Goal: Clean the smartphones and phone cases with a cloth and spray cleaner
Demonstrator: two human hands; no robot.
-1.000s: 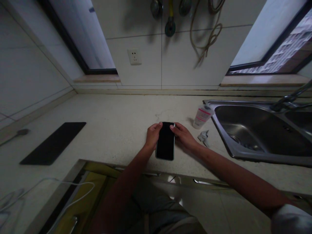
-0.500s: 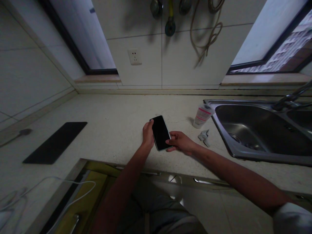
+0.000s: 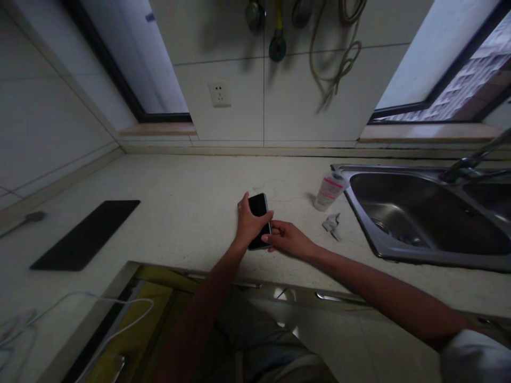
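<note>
A black phone [image 3: 257, 206] with a dark screen is lifted off the pale countertop [image 3: 187, 202] near its front edge. My left hand [image 3: 248, 225] is wrapped round the phone, thumb across the screen. My right hand [image 3: 288, 239] is curled at the phone's lower right corner, fingertips touching its edge.
A small bottle with a pink label [image 3: 329, 190] and a crumpled scrap [image 3: 332, 223] lie right of the phone, beside a steel sink [image 3: 403, 250] with a tap [image 3: 475, 159]. A black mat [image 3: 84, 233] lies at the left. A white cable [image 3: 99, 303] runs at the lower left.
The phone lay flat under both hands, then was picked up and tilted. My left hand has now closed over its screen and my right hand has moved to its lower corner.
</note>
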